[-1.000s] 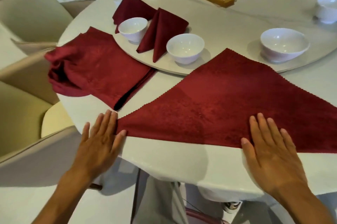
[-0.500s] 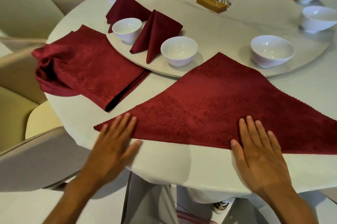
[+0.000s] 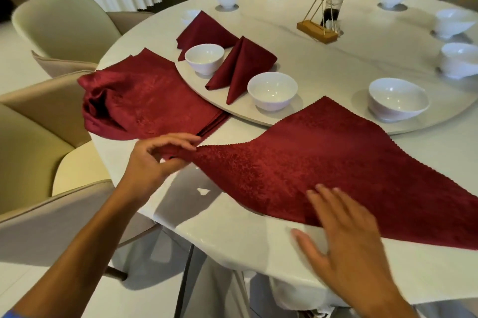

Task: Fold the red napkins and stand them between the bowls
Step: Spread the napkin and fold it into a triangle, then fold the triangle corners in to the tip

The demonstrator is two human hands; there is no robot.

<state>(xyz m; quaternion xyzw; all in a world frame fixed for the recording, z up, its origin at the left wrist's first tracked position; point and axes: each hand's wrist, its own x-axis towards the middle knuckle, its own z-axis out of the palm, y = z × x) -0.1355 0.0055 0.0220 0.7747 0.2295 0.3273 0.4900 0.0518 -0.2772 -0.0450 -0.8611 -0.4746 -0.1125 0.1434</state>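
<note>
Nine white bowls (image 3: 272,90) – two standing folded napkins (image 3: 240,69), two hands (image 3: 155,160).

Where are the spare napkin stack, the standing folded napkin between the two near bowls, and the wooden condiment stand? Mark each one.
spare napkin stack (image 3: 155,100), head view, flat top of the pile.
standing folded napkin (image 3: 241,67), head view, its front fold.
wooden condiment stand (image 3: 316,30), head view, its wooden base.

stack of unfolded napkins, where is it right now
In the head view the stack of unfolded napkins lies on the left of the table, beside the turntable's left edge and just beyond the left hand.
</note>
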